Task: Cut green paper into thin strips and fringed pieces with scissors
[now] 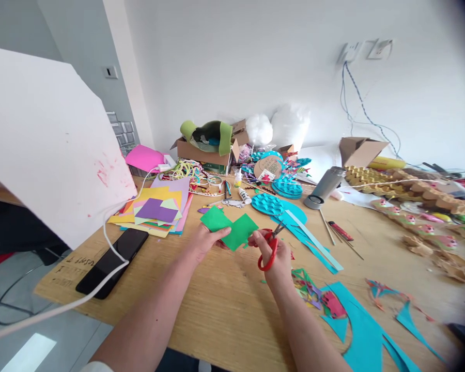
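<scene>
My left hand (209,238) pinches the left part of a green piece of paper (234,233), thumb on top. The paper has a V-shaped notch in its upper edge. Close to its right corner, my right hand (273,250) is closed around red-handled scissors (268,258), whose blades point up and to the right, away from the paper. The fingertips of my right hand are at the paper's right edge; whether they touch it is hard to tell.
Stacked coloured paper (158,209) and a black phone (112,263) lie left. Blue paper scraps (362,325) are at the lower right. A metal bottle (325,188), an open cardboard box (201,152) and egg trays (403,188) stand farther back.
</scene>
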`<state>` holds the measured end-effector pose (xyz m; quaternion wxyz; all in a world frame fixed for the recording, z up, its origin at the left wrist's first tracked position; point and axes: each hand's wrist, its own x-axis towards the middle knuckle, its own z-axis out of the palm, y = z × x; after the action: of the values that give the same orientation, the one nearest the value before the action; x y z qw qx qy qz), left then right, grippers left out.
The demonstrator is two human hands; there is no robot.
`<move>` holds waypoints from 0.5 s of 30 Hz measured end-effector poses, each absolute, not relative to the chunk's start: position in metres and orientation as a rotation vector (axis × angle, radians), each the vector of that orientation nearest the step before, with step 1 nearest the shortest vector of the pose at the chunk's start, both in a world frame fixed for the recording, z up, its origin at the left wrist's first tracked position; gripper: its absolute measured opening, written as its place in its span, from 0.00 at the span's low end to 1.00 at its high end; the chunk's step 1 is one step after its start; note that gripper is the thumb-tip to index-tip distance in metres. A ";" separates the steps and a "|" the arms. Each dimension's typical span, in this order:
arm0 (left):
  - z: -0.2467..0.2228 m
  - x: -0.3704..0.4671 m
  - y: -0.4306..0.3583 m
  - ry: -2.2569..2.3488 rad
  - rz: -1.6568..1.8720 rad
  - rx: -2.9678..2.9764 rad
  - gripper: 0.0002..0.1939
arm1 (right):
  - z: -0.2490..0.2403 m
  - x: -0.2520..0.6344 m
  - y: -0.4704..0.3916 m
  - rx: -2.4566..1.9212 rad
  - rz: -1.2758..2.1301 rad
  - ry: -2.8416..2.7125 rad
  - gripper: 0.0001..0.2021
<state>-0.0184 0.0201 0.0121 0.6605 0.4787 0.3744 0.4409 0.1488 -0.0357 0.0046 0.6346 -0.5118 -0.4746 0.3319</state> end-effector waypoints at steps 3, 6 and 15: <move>0.014 -0.019 0.020 0.813 1.002 1.082 0.24 | 0.004 0.144 -0.037 -1.203 0.821 -1.200 0.14; 0.014 -0.018 0.019 0.782 0.997 1.098 0.23 | 0.004 0.141 -0.038 -1.253 0.771 -1.231 0.15; 0.007 -0.020 0.025 0.784 1.067 1.039 0.17 | 0.011 0.146 -0.041 -1.248 0.551 -1.000 0.15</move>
<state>-0.0198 0.0245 0.0075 0.6662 0.4604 0.3475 0.4727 0.1464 -0.0414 0.0106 0.6631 -0.5524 -0.4425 0.2438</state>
